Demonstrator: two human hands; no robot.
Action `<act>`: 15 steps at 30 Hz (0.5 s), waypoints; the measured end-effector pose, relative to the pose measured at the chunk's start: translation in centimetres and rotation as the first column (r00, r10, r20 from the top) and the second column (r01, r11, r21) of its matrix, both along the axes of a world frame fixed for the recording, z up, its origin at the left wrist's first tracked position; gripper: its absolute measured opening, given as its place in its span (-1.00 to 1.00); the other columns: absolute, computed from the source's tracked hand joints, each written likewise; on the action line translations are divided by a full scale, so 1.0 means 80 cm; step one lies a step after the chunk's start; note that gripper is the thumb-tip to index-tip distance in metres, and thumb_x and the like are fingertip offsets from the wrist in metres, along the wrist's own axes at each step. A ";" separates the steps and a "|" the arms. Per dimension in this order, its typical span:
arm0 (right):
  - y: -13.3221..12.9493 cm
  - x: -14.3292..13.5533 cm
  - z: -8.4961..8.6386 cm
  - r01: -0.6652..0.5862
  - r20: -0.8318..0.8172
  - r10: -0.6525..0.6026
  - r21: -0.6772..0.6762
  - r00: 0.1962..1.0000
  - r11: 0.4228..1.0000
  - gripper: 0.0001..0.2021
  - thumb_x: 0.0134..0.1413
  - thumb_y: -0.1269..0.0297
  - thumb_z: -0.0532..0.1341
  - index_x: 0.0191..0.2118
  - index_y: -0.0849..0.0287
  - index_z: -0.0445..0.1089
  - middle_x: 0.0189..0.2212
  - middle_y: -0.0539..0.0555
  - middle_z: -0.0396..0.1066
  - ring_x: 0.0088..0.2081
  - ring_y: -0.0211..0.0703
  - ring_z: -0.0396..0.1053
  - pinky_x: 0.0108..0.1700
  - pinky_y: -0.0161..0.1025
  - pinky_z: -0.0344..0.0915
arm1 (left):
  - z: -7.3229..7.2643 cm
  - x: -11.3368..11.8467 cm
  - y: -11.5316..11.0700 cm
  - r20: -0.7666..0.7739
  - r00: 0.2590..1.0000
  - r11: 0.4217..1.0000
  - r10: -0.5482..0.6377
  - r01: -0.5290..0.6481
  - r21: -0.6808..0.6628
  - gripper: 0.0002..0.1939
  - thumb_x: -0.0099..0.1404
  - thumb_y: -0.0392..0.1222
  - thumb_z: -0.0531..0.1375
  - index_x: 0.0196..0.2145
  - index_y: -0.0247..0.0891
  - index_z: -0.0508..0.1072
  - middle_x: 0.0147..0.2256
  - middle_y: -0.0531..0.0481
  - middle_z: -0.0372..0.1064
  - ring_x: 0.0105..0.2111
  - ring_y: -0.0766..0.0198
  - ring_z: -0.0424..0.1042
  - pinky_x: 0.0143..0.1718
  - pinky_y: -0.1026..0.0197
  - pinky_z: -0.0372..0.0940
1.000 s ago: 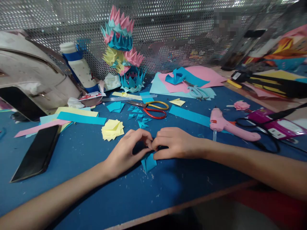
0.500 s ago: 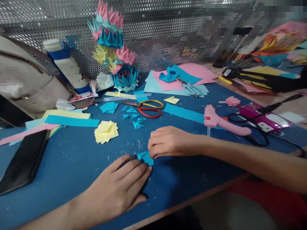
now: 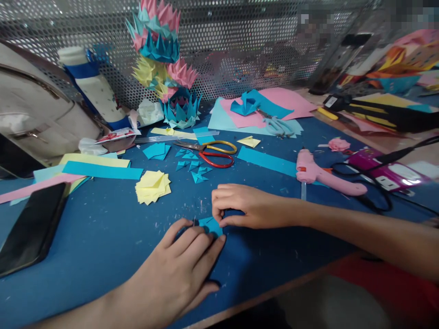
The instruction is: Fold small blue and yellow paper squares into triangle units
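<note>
A small piece of folded blue paper [image 3: 211, 225] lies on the table between my two hands. My left hand [image 3: 187, 262] is spread over its near left side, fingertips pressing it down and thumb apart. From the right, my right hand [image 3: 240, 206] has its thumb and fingers pinched together at the paper's right edge. Part of the paper is hidden under the fingers. Beyond it lie several small folded blue paper triangles [image 3: 199, 175], a stack of yellow paper squares [image 3: 152, 187] and scissors [image 3: 216, 153] with one yellow and one red handle loop.
A pink glue gun [image 3: 317, 176] and its cable lie to the right. A black phone [image 3: 32, 228], paper strips [image 3: 103, 170] and a bottle [image 3: 94, 87] are at left. A tall origami stack [image 3: 159, 50] stands behind, near light-blue scissors [image 3: 277, 127] on coloured sheets.
My right thumb now shows at the paper's edge, apart from the curled fingers higher up. My left hand still presses the paper. The whole view has shifted slightly.
</note>
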State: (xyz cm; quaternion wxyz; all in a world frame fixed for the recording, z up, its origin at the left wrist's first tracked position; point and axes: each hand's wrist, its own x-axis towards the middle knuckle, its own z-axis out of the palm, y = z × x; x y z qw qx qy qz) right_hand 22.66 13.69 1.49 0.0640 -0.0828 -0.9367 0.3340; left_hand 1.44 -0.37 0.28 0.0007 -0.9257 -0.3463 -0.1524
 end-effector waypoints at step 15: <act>0.007 -0.001 -0.008 -0.025 0.003 0.025 -0.009 1.000 1.000 -0.81 0.34 0.21 0.19 -0.26 0.20 0.43 -0.29 0.01 0.37 -0.21 -0.20 0.25 -0.15 -0.29 0.12 | -0.003 -0.001 0.000 -0.005 1.000 1.000 0.000 0.000 -0.004 -0.49 0.59 -0.03 -0.15 0.19 -0.44 0.35 -0.07 -0.11 0.42 -0.03 0.05 0.32 0.18 -0.08 -0.12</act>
